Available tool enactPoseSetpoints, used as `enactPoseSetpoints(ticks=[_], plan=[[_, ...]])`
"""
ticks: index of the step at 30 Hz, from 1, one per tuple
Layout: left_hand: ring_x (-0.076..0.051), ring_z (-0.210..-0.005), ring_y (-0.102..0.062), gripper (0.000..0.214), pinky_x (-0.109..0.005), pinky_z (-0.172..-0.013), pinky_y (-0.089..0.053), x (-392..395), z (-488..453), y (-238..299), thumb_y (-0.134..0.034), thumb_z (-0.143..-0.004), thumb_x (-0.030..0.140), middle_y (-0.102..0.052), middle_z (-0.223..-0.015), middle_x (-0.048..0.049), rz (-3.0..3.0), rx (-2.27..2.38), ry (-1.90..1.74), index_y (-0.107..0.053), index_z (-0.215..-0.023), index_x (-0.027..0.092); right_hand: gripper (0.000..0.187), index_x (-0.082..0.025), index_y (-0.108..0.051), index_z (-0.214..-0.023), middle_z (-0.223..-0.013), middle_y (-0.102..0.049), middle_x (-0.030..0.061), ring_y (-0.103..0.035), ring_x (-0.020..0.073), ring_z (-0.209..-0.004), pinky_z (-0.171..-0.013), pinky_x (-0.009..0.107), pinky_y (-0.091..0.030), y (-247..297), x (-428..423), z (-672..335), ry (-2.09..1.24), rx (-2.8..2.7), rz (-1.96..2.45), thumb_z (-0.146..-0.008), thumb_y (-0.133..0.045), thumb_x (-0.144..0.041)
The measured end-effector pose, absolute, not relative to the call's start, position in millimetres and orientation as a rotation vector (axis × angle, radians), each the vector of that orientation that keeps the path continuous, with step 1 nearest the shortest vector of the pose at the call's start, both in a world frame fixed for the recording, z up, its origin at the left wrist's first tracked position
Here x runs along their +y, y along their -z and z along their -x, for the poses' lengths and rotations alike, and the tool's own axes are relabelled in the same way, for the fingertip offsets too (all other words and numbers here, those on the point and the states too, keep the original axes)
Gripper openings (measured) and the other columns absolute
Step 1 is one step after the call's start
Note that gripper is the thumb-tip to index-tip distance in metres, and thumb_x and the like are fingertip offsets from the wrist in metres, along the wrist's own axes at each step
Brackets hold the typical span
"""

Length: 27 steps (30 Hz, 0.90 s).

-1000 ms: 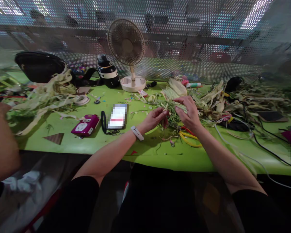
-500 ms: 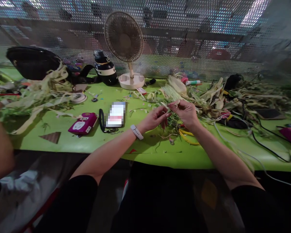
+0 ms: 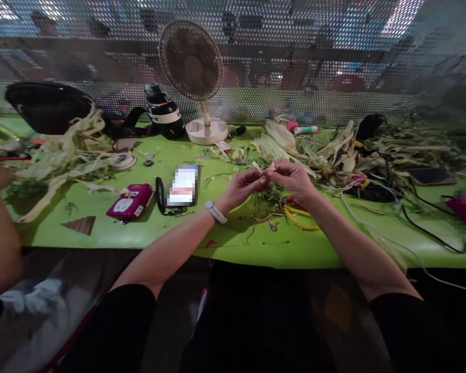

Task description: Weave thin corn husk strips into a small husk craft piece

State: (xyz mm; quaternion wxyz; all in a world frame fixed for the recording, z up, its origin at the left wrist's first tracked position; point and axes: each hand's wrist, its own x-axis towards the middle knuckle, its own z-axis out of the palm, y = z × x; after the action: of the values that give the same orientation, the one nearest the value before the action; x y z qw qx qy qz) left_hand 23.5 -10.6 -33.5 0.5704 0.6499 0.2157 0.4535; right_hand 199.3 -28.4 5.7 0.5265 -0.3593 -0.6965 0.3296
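My left hand (image 3: 241, 189), with a pale band on its wrist, is closed in a pinch. Its fingertips meet those of my right hand (image 3: 293, 178), which is pinched too. Between them shows a small pale strip of husk (image 3: 271, 168), mostly covered by the fingers. Just below and behind the hands lie thin green sprigs (image 3: 270, 197). A heap of dry corn husks (image 3: 281, 140) spreads beyond them and off to the right. Closer to me, a yellow loop (image 3: 301, 220) rests under my right wrist.
A fan (image 3: 207, 132), a black bottle (image 3: 166, 116) and a black bag (image 3: 50, 106) stand along the perforated screen. To the left are a phone (image 3: 182, 186), a magenta case (image 3: 131, 202) and more husks (image 3: 79, 134). Cables (image 3: 423, 228) run at right. Another person's arm (image 3: 0, 223) reaches in at far left.
My hands have drawn together, so the fingertips now touch around the pale strip. The left fingers have curled in more. The view has shifted slightly.
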Motion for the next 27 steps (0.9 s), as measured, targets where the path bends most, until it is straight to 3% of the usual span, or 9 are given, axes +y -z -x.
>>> enactPoseSetpoints(ticks=[5,12,21,27], plan=[[-0.012,-0.07,-0.07,0.043,-0.03,-0.073,-0.06,-13.3,-22.5,27.0,-0.078,-0.075,0.052,-0.069,-0.076,0.0014,-1.487,0.534,-1.069,-0.057,-0.089,0.018,0.039,-0.022,-0.066,-0.063,-0.068,-0.059,-0.0015,-0.054,0.0124,-0.067,-0.066,0.031,-0.049,-6.8,-30.7,-199.5,-0.744,-1.544,0.858,-0.071,-0.08,-0.058],[-0.013,-0.089,-0.07,0.035,-0.029,-0.085,-0.058,-12.3,-21.6,29.2,-0.077,-0.079,0.045,-0.074,-0.095,-0.005,-1.584,0.445,-1.213,-0.063,-0.097,0.018,0.032,-0.023,-0.071,-0.071,-0.073,-0.064,-0.0005,-0.059,0.0126,-0.069,-0.066,0.03,-0.051,-5.3,-28.9,-199.9,-0.772,-1.549,0.805,-0.072,-0.082,-0.052],[-0.012,-0.07,-0.067,0.035,-0.03,-0.074,-0.058,-14.6,-19.5,22.0,-0.073,-0.082,0.049,-0.07,-0.078,-0.0021,-1.644,0.48,-1.169,-0.063,-0.09,0.017,0.033,-0.023,-0.07,-0.069,-0.069,-0.061,-0.0018,-0.056,0.0121,-0.067,-0.066,0.03,-0.049,-4.6,-28.2,-198.8,-0.725,-1.549,0.819,-0.072,-0.081,-0.054],[-0.01,-0.069,-0.062,0.039,-0.027,-0.072,-0.055,-17.4,-19.7,17.8,-0.073,-0.081,0.053,-0.065,-0.075,0.0003,-1.591,0.489,-1.122,-0.061,-0.089,0.018,0.04,-0.022,-0.065,-0.066,-0.067,-0.059,-0.0022,-0.054,0.0126,-0.066,-0.067,0.032,-0.049,-2.8,-28.1,-196.5,-0.649,-1.546,0.862,-0.073,-0.078,-0.059]])
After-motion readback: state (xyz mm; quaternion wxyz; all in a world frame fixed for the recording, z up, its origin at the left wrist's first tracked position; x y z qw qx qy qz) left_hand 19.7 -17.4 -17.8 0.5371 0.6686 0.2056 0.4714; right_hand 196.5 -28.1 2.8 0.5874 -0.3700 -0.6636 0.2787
